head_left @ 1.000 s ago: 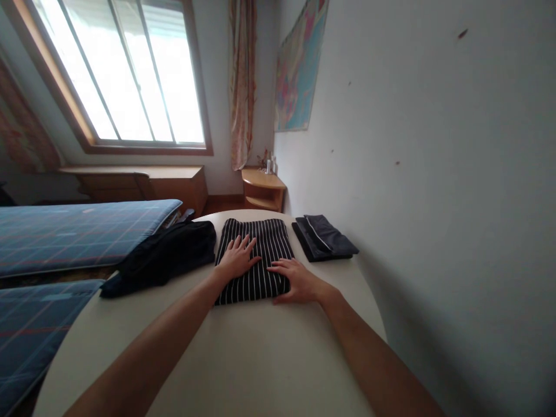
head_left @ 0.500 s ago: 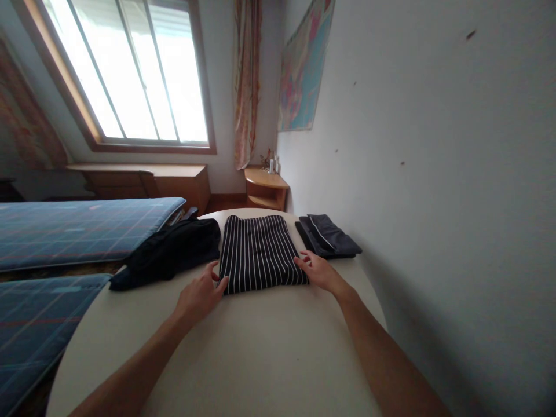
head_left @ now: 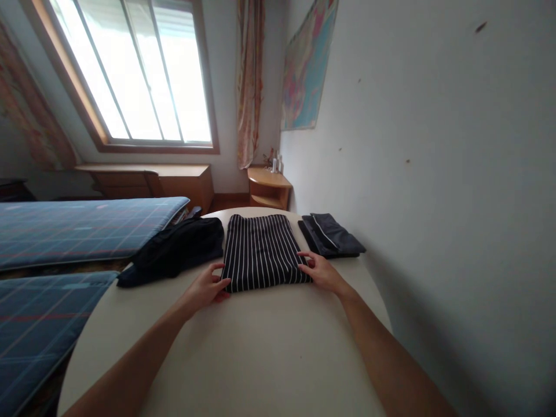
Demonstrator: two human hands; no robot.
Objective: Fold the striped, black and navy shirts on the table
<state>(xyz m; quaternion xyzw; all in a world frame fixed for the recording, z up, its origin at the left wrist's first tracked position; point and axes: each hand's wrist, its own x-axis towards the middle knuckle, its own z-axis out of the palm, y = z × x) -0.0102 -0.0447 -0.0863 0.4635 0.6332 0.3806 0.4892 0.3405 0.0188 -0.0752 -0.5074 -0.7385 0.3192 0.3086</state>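
A black garment with white stripes (head_left: 263,249), folded to a rough rectangle, lies flat in the middle of the table. At its near left corner, my left hand (head_left: 206,289) is closed on the edge, thumb on top and some fingers low beside the cloth. My right hand (head_left: 324,272) has the near right edge between thumb and fingers; its lower fingertips are partly hidden. To the left is a loose black garment (head_left: 174,249) in a crumpled heap. On the right rests a dark folded stack of clothing (head_left: 332,234) with a thin white line across it.
The white round table (head_left: 256,353) carries all the clothing. A grey-white wall (head_left: 456,202) runs close along the right. Blue plaid mattresses (head_left: 95,229) lie off the left side. A wooden corner shelf (head_left: 270,178) stands beyond the far edge.
My fingers have closed in on the striped garment's near corners. The whole view has shifted slightly; the clothing lies as before.
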